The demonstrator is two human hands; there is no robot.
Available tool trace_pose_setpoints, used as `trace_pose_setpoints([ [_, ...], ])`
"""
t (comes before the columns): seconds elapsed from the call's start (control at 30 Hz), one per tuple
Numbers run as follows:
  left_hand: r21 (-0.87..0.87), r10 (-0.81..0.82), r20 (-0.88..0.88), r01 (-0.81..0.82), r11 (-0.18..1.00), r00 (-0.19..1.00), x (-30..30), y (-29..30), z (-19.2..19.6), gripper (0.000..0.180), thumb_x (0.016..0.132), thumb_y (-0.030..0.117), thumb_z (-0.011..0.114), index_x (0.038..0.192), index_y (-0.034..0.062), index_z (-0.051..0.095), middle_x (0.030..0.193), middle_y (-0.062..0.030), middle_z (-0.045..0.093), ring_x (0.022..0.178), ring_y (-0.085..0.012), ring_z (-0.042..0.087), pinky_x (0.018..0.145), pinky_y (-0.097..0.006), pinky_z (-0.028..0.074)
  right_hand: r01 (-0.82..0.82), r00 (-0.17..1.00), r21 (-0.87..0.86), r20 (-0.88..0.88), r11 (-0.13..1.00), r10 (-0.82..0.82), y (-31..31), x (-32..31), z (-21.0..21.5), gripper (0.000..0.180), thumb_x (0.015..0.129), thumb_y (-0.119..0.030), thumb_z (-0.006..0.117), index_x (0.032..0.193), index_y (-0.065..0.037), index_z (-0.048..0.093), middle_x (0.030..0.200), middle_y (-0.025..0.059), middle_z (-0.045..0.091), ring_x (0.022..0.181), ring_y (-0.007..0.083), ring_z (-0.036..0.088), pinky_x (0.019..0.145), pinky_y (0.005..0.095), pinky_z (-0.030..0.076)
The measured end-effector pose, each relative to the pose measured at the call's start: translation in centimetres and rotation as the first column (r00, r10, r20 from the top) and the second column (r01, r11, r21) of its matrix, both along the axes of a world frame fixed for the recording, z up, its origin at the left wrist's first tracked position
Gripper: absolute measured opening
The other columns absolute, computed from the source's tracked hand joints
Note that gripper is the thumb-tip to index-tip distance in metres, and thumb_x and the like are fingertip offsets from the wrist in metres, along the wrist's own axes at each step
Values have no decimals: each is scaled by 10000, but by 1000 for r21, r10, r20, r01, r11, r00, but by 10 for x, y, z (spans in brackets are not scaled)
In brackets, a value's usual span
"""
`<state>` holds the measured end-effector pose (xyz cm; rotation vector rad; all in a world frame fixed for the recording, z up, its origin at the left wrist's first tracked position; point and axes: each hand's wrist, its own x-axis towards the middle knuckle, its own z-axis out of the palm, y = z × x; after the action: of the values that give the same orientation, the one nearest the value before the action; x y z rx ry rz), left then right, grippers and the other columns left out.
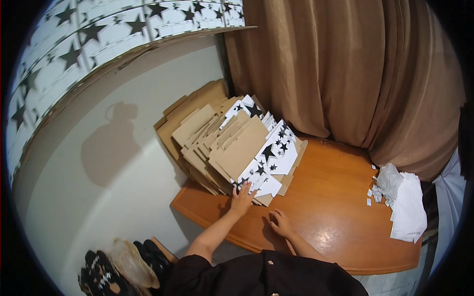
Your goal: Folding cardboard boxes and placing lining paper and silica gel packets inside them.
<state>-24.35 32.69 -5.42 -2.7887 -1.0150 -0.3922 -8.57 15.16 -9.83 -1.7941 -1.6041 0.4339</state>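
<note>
My left hand (242,200) rests with its fingers spread on the lower corner of a flat white cardboard box blank (279,155) printed with black stars. That blank leans at the front of a stack of flattened brown cardboard boxes (242,145), tilted back toward the wall. To the right, my right hand (281,224) hovers by the near edge of the wooden table (321,197). Its fingers are loosely bent and apart, with nothing visible in them. Between the brown sheets, another star-printed piece (252,106) shows near the top of the stack.
White papers (409,209), a crumpled clear plastic bag (390,180) and several small white tags lie at the table's right end. A brown curtain (326,64) hangs behind. Upper left, a shelf (143,47) carries star-printed boxes. Shoes (131,264) stand at lower left.
</note>
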Motion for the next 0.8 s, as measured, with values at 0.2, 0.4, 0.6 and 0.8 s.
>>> trace_pose_setpoints([
  [0.2,382,-315,-325,428,819,892,14,101,4,814,603,477,749,1325,282,427,1483,-97,239,1393,-232,146,1042,-567,-38,120,992,13,-38,993,-119,29,9,10,401,790,-183,592,1176,-95,534,1232,194,488,1079,371,516,898,420,442],
  [0.4,4,-530,-419,585,811,738,36,131,30,698,708,529,656,1293,194,474,1397,-129,377,1324,-280,295,1094,-516,102,199,977,36,-84,979,-196,43,23,28,365,794,-176,581,1145,-78,555,1207,202,484,1094,366,501,913,403,434],
  [0.6,345,-729,-162,730,590,665,54,126,31,285,846,328,550,1078,174,612,1142,-66,600,1123,-252,525,1020,-528,278,318,945,186,-144,930,-294,33,34,44,349,784,-124,591,1124,-57,551,1172,181,499,1039,347,523,872,393,442],
  [0.8,372,-540,577,392,841,613,94,61,112,134,840,209,572,932,154,653,905,1,669,887,-168,638,988,-521,282,706,672,321,-586,631,-453,9,60,94,365,841,-81,545,1197,-26,485,1170,129,482,992,225,493,877,328,406],
])
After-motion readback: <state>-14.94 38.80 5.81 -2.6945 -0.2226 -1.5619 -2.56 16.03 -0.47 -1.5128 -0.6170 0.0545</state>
